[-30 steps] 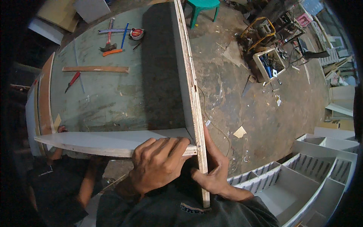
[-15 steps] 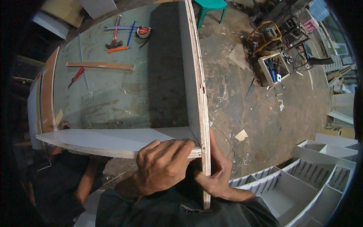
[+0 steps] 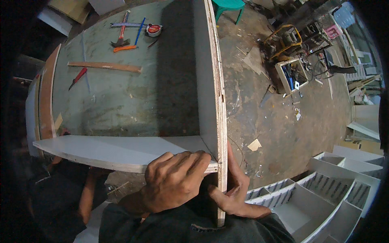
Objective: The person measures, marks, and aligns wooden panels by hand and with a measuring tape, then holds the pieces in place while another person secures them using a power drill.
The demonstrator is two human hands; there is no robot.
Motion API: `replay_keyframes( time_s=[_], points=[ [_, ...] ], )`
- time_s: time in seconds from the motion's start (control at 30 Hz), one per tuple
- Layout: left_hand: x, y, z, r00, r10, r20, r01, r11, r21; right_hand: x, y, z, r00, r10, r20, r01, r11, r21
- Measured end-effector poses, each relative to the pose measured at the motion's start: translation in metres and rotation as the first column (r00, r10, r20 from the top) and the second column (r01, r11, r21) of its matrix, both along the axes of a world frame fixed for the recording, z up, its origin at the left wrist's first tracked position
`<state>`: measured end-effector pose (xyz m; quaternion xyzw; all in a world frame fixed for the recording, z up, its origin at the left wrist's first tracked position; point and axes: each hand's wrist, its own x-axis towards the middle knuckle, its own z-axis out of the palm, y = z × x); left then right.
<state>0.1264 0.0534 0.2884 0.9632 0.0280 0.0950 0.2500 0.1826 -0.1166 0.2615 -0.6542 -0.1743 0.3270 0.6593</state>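
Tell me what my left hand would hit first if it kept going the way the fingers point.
Probably the upright white panel: your left hand grips the flat white board, fingers aimed at that corner joint.

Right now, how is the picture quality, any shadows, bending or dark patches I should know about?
Head view: fisheye bends the upright white panel and the horizontal panel; black vignette rings the frame; the upright panel shades a band of the green table; the left hand and right hand are sharp.

White horizontal board [image 3: 117,152] lies flat under the left hand [image 3: 172,182]; upright plywood-edged panel [image 3: 216,121] stands beside the right hand [image 3: 235,190].
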Motion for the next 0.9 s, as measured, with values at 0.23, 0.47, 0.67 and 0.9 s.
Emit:
replay_keyframes(
  time_s=[0.23, 0.47, 0.67, 0.9],
  points=[
    [0.0007, 0.0009, -0.0039, 0.997, -0.012, 0.073, 0.012, 1.0, -0.001, 0.0024, 0.0034, 0.0021, 1.0, -0.006, 0.027, 0.005, 1.0, 0.022],
    [0.0033, 0.0009, -0.0038, 0.997, -0.019, 0.069, 0.017, 0.999, 0.032, 0.0034, 0.0049, 0.0051, 1.0, -0.02, -0.004, 0.02, 1.0, 0.012],
    [0.0028, 0.0021, -0.0017, 0.998, -0.022, 0.065, 0.021, 1.0, 0.015, 0.005, 0.0049, 0.0067, 1.0, -0.015, -0.01, 0.015, 1.0, 0.001],
    [0.0055, 0.0028, 0.0001, 0.996, -0.04, 0.074, 0.037, 0.998, 0.041, 0.0027, 0.0019, 0.0049, 1.0, -0.025, 0.018, 0.027, 0.997, -0.069]
  ],
)
